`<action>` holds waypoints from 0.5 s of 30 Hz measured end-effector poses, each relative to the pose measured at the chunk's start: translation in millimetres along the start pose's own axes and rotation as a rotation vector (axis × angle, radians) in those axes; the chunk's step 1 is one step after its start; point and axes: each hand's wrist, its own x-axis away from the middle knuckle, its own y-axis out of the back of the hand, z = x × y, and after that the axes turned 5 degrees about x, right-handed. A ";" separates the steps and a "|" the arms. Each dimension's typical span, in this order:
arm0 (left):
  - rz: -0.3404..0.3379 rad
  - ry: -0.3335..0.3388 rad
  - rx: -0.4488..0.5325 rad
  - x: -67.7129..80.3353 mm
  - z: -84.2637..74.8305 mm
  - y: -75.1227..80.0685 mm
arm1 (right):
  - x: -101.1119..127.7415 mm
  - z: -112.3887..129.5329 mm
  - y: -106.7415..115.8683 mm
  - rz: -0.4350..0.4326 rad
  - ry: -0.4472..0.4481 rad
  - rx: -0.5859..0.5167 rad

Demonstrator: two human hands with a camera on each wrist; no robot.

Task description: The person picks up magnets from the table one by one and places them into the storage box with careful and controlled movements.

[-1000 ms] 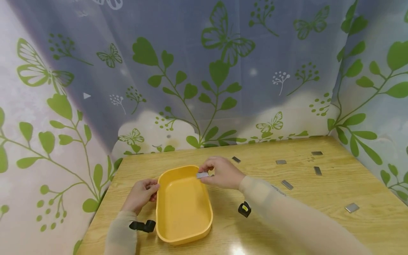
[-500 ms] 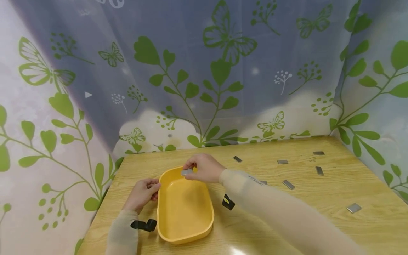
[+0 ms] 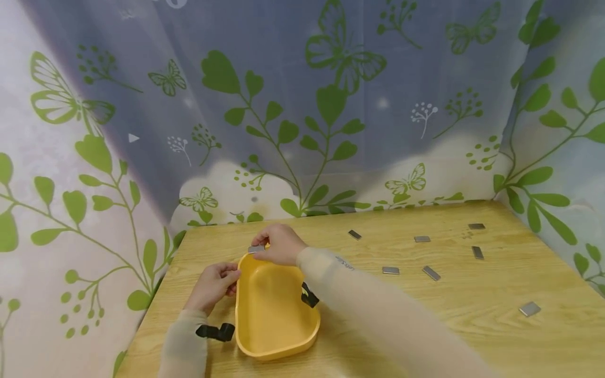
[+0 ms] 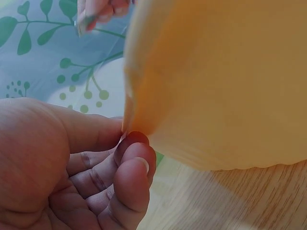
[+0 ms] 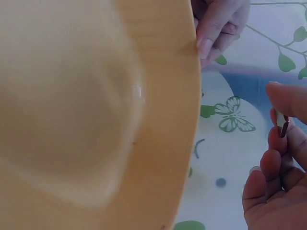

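Observation:
A yellow plastic basin [image 3: 276,315] stands on the wooden table, its inside bare where it shows. My left hand [image 3: 210,287] pinches its left rim between thumb and fingers, as the left wrist view shows up close. Above the far left corner of the rim, my right hand [image 3: 280,245] holds a small flat grey metal block [image 3: 257,250] between thumb and fingertips. In the right wrist view, that hand and the block appear beyond the basin's edge, apart from it. My right forearm hides part of the basin's right side.
Several similar grey blocks lie scattered to the right, among them a middle block [image 3: 390,271], a far block [image 3: 476,226] and a near block [image 3: 530,308]. A patterned curtain [image 3: 331,131] closes off the wooden table's [image 3: 378,315] back and sides.
My right hand has moved left across the basin's far end, carrying the grey block. A block on the table, earlier hidden by my right arm, shows now. My left hand keeps its hold.

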 end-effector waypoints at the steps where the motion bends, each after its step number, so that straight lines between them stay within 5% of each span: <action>1: 0.000 -0.001 0.001 0.0 -0.2 0.0 | -1.8 -0.2 -2.9 0.001 -0.007 -0.003; 15: 0.010 -0.008 0.004 1.9 -2.8 -0.8 | -17.2 -23.3 -44.9 0.029 -0.163 0.044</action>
